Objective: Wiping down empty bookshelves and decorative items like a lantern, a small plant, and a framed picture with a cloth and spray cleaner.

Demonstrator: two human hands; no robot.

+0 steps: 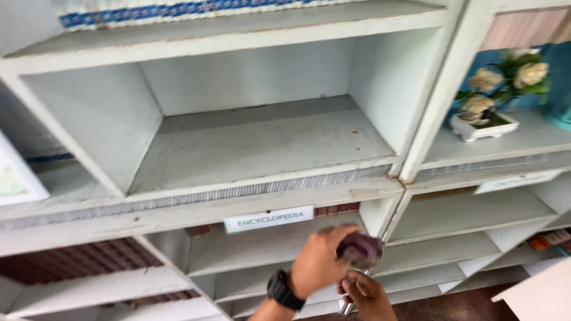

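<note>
My left hand [316, 263], with a black watch on its wrist, is raised in front of the lower shelves, fingers closed on a blurred dark purple-brown cloth [360, 249]. Just below it, my right hand [367, 294] is curled with its fingers up against the underside of the cloth. A small shiny silver object [346, 305] shows at that hand's left edge; whether the hand grips it is unclear. Both hands are well below the empty white shelf compartment [262, 142] in the middle of the view.
A white shelving unit fills the view, with a printed label [269, 219] on the edge under the empty compartment. A white pot of cream flowers [486, 122] stands in the right compartment. Dark red books [83, 258] lie lower left. A blue-and-white row of book spines [178, 10] sits on top.
</note>
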